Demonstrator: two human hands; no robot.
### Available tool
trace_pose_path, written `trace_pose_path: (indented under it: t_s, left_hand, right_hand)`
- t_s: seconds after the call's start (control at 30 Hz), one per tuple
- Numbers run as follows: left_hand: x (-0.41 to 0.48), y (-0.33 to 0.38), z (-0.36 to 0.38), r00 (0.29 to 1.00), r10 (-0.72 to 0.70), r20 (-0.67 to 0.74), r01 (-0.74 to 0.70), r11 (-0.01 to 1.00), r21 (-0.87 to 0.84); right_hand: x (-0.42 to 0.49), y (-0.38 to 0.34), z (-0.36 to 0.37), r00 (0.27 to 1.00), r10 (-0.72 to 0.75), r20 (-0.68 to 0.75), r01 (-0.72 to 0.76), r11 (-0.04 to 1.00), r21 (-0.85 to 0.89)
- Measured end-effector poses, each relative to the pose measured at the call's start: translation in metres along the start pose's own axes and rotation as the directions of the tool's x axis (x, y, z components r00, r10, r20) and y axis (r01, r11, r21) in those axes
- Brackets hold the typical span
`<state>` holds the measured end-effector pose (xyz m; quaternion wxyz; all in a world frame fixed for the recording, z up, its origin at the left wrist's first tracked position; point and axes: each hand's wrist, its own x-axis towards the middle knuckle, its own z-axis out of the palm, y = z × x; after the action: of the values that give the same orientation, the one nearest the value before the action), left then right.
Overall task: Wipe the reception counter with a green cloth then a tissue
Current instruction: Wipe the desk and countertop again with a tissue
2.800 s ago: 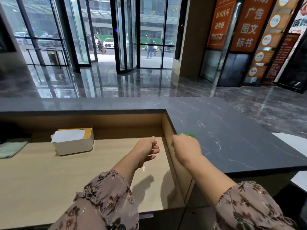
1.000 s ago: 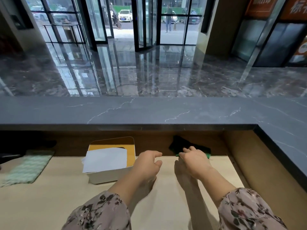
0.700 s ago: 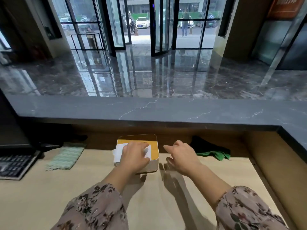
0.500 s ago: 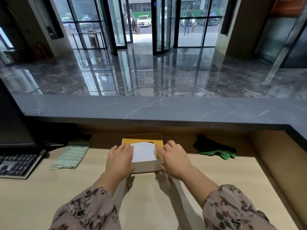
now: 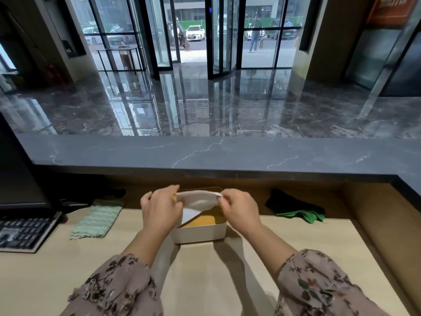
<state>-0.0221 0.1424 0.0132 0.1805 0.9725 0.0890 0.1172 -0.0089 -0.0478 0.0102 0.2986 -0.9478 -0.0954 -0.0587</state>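
So the switch is happening right here: a few seconds back the right hand (image 5: 239,210) is on the stone counter (image 5: 227,156) with the cloth (image 5: 298,213). Now that cloth lies crumpled at the back right of the lower counter (image 5: 307,236), tucked under the overhang, nobody touching it. Half a second ago both hands are flat on the box (image 5: 200,233); now they're lifted just above it with a tissue (image 5: 198,198) stretched between them. The left hand (image 5: 159,208) pinches one end and the right hand pinches the other, fingers curled in. The lower edge seems to trail into the box, so I'd guess it isn't fully out. Looks to me like the cloth pass is done and the tissue pass comes next, the stone counter not yet touched with it.
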Motion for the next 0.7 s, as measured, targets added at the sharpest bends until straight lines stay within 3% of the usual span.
trace_pose_path:
  t_s: [0.1,0.27,0.57,0.7]
  left_hand:
    - [0.004,0.006,-0.006,0.988,-0.153,0.028,0.155,0.974,-0.165]
    - [0.001,0.014,-0.007,0.977,-0.201,0.072,0.214,0.934,-0.288]
    - [-0.012,0.07,0.018,0.98,-0.079,0.183,0.145,0.91,-0.388]
    - [-0.028,0.104,0.038,0.982,0.014,0.186,0.052,0.938,-0.344]
  right_hand:
    - [0.009,-0.002,-0.024,0.992,0.075,-0.106,-0.058,0.986,0.155]
    - [0.015,0.014,-0.057,0.984,0.132,-0.115,-0.102,0.966,0.24]
    - [-0.03,0.077,-0.097,0.959,0.278,-0.05,-0.244,0.905,0.348]
    - [-0.061,0.116,-0.108,0.895,0.444,-0.049,-0.392,0.833,0.39]
